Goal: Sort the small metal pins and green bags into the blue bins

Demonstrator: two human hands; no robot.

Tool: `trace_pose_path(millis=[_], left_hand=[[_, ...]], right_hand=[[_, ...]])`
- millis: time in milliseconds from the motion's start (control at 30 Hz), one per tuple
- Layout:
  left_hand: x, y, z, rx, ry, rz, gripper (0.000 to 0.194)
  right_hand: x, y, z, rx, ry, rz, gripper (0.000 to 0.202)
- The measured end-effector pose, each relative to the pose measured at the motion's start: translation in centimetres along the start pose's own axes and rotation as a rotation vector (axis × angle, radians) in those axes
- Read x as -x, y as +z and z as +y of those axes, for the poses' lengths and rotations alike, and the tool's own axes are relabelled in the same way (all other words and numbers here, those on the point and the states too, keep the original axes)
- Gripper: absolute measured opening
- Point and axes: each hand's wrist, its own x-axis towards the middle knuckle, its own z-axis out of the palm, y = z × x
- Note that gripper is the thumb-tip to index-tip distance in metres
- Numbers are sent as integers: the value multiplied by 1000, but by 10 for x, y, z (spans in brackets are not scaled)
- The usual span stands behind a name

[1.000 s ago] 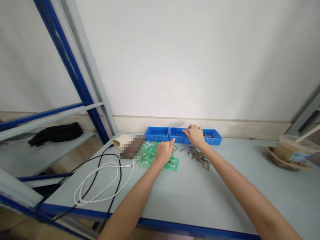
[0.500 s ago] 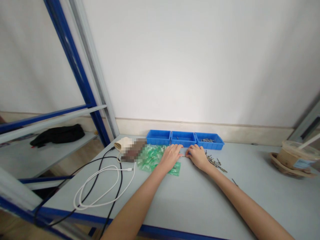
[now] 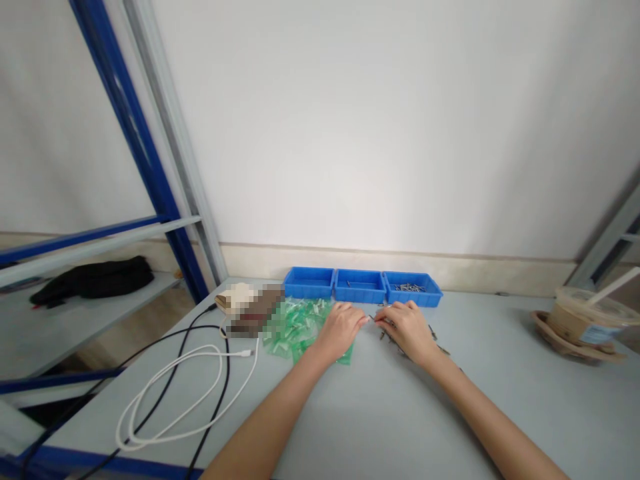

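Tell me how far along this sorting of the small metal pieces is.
Done: the right blue bin holds a small heap of metal pieces, the middle bin only a few, and the left bin looks bare. In hand: the left hand and right hand meet fingertip to fingertip; what they pinch is too small to tell. Left: loose metal pieces and the green bags on the table.

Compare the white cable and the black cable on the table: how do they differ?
The white cable lies coiled in loose loops wholly on the table, with one plug end showing near the middle; the black cable runs in long curves and drops over the table's near edge. The white one looks slightly thicker. The black cable crosses the white loops. Both lie on the left side, away from both hands.
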Motion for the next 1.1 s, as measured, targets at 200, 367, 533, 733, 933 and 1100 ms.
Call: trace_pose_path(millis=[200,367,533,733,933,1100], left_hand=[[-2,-5,5,25,-4,-56,16],[-1,-8,6,-12,68,-95,23],[0,-6,7,-28,68,-74,27],[0,-2,7,-87,72,-72,24],[0,3,8,-135,30,-84,27],[-1,3,5,142,-210,-90,38]], right_hand=[[0,-2,2,82,23,-25,30],[2,-3,7,-36,72,-90,31],[4,-2,8,-71,34,-94,26],[4,-2,8,-35,-44,-103,32],[5,2,8,-18,-68,-136,33],[-2,4,7,-35,-41,-62,27]])
